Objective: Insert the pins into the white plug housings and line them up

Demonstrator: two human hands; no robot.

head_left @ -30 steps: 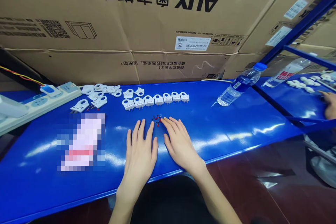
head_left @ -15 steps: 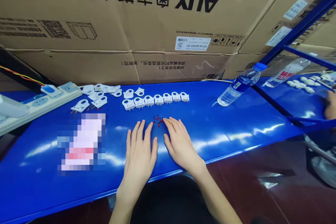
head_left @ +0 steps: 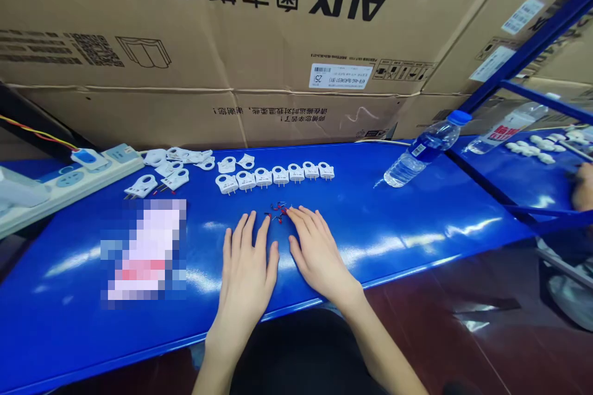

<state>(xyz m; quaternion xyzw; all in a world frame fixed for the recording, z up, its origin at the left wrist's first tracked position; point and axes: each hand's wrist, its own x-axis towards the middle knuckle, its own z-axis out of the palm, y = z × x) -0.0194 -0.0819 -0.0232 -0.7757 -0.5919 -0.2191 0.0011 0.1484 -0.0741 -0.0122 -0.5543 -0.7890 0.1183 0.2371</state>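
My left hand point(head_left: 248, 268) lies palm down on the blue table, its fingers stretched out and nothing in it. My right hand point(head_left: 324, 256) rests palm down beside it, fingers extended too. Between the two index fingertips is a small cluster of red and black parts with thin metal leads point(head_left: 278, 211); the right fingertips touch or nearly touch its edge. Beyond the hands, several white two-pin plugs with ring-shaped tops point(head_left: 280, 176) stand in a row. Behind that row are two similar white pieces point(head_left: 227, 165), and more lie in a loose heap point(head_left: 178, 163) to the left.
A white power strip point(head_left: 69, 182) with a plug in it runs along the left. A blurred-out pinkish item point(head_left: 151, 244) lies nearby. To the right, a water bottle point(head_left: 421, 151) stands beside a blue metal frame point(head_left: 523, 49). Another person's hand point(head_left: 582, 188) shows past it. Cardboard point(head_left: 259, 49) forms the back.
Both my hands stay in almost the same place. The small parts near my fingertips have shifted very slightly. At the far right, the other person's hand has moved a little.
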